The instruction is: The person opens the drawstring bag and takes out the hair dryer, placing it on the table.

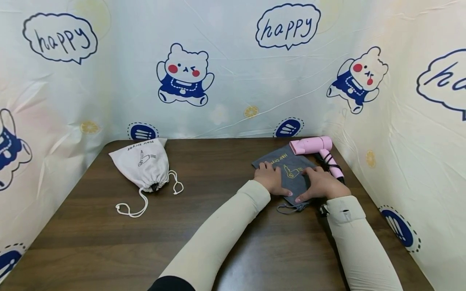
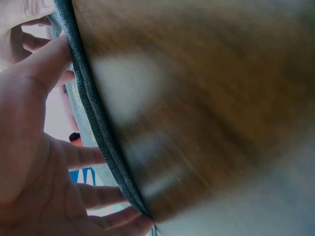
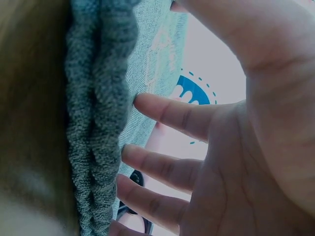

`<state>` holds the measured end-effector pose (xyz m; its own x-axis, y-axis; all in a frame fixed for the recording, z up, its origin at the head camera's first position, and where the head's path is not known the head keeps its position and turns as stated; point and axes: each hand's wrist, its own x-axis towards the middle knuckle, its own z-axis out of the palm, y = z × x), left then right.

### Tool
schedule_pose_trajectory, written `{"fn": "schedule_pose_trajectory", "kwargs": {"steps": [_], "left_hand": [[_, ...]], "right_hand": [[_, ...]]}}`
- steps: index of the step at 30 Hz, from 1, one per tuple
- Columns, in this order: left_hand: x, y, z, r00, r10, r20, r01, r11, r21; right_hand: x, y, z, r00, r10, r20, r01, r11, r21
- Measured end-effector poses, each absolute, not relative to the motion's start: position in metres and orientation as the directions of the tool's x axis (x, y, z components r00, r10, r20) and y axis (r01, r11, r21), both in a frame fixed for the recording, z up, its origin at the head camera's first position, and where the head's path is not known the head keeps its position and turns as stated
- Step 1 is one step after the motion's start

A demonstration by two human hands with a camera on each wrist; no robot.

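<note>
A dark grey drawstring pouch [image 1: 293,171] with yellow hair dryer print lies flat on the table at the right. My left hand [image 1: 270,179] rests on its left side, fingers spread. On the right side, my right hand [image 1: 322,185] touches the cloth with its fingers apart, both thumbs towards the pouch's near end. The left wrist view has the pouch's edge [image 2: 93,108] running along the left fingertips. In the right wrist view the right fingertips meet the gathered cloth [image 3: 106,118]. Just beyond lies a pink hair dryer [image 1: 311,145], its black cord wrapped round the handle.
A white drawstring pouch [image 1: 147,165] with hair dryer print lies at the left, its cords [image 1: 140,208] trailing on the brown table [image 1: 109,246]. Printed cloth [image 1: 233,81] with bears and "happy" bubbles walls off the back and both sides.
</note>
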<state>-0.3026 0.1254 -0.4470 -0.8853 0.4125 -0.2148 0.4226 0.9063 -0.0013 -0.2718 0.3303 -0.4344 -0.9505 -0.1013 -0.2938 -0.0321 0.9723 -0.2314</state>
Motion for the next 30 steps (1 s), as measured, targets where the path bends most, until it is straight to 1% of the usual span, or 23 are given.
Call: {"fn": "schedule_pose_trajectory", "kwargs": {"steps": [16, 21, 24, 30], "left_hand": [[-0.303, 0.126, -0.45, -0.879, 0.425, -0.217, 0.439, 0.899, -0.016], [-0.303, 0.121, -0.449, -0.868, 0.446, -0.221, 0.461, 0.887, -0.023], [-0.303, 0.117, -0.448, -0.858, 0.458, -0.233, 0.472, 0.882, -0.002], [-0.302, 0.107, -0.444, -0.84, 0.467, -0.277, 0.461, 0.883, 0.091]], "right_hand": [[-0.271, 0.329, -0.432, -0.949, -0.097, -0.299, -0.029, 0.974, -0.226], [-0.27, 0.329, -0.431, -0.949, -0.107, -0.297, -0.038, 0.972, -0.23], [-0.27, 0.328, -0.431, -0.947, -0.115, -0.299, -0.044, 0.971, -0.234], [-0.271, 0.325, -0.429, -0.946, -0.12, -0.301, -0.054, 0.974, -0.219]]}}
